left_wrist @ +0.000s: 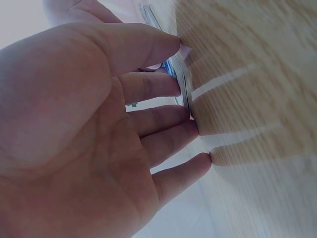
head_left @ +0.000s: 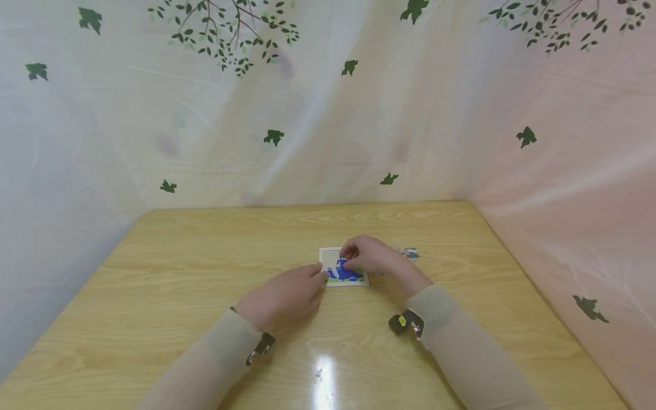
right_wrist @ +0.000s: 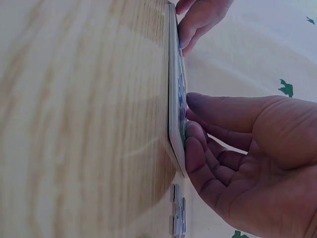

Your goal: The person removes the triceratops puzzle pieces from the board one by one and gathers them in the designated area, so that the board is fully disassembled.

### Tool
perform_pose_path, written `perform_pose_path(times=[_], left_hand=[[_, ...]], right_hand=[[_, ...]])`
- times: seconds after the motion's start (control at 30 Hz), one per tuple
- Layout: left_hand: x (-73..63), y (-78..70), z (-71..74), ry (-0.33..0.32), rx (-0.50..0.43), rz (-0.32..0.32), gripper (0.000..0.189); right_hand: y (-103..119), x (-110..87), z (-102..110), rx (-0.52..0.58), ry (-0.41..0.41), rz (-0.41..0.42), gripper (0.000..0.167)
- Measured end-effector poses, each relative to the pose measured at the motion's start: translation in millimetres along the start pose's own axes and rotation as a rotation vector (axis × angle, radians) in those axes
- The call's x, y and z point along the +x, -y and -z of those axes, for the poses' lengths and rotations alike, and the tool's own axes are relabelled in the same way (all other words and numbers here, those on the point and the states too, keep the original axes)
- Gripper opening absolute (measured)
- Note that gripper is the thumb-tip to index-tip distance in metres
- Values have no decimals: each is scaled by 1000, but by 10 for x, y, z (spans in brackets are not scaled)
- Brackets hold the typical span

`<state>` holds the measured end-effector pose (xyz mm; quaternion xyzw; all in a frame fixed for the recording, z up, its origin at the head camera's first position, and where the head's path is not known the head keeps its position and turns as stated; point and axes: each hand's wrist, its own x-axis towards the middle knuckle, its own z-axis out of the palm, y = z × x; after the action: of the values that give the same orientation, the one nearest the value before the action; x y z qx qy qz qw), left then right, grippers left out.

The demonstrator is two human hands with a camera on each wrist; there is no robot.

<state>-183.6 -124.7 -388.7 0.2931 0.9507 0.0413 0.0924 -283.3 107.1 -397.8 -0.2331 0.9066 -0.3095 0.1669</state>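
A small jigsaw puzzle (head_left: 347, 279) in a white-edged tray lies flat on the table, with a blue picture partly filling it and pale bare board at its upper left. My left hand (head_left: 289, 290) rests at the tray's left edge; its fingers are nearly straight, the fingertips on the table and against the edge in the left wrist view. Over the puzzle, my right hand (head_left: 376, 254) touches the picture with its thumb and curled fingers (right_wrist: 195, 153). Thumb and fingertips stand apart in the right wrist view. Whether a puzzle piece is between them is hidden.
Loose puzzle pieces (head_left: 410, 253) lie on the wooden table (head_left: 205, 245) just right of the tray, partly behind my right hand. Pale curtains (head_left: 318, 114) with green leaf prints hang around the table's back and sides. Both wrists wear straps with small devices.
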Motion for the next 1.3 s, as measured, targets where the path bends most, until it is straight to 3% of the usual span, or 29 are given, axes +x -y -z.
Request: perform_pose_path(times=[1.3], left_hand=[[31,24,-41,4,-13,-1,51]], right_hand=[[-51,-7,0,65,-20,12,16]])
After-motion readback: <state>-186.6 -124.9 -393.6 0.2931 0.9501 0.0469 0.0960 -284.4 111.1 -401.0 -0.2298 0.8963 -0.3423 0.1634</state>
